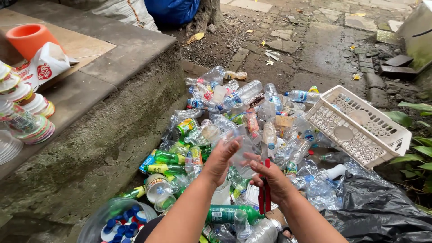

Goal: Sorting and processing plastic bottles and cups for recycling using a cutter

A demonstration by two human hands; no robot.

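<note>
My left hand (221, 158) grips a clear plastic cup (241, 150), held up over a heap of empty plastic bottles (234, 117) on the ground. My right hand (273, 180) touches the cup's lower side and holds a red-handled tool (264, 193), its handles pointing down; the working end is hidden. Both forearms reach in from the bottom of the view.
A white plastic basket (360, 128) lies tilted at the right. A black plastic bag (382, 211) is at lower right. A clear bowl with blue bottle caps (119, 222) sits at lower left. A concrete step (103, 112) with stacked cups (27, 112) rises on the left.
</note>
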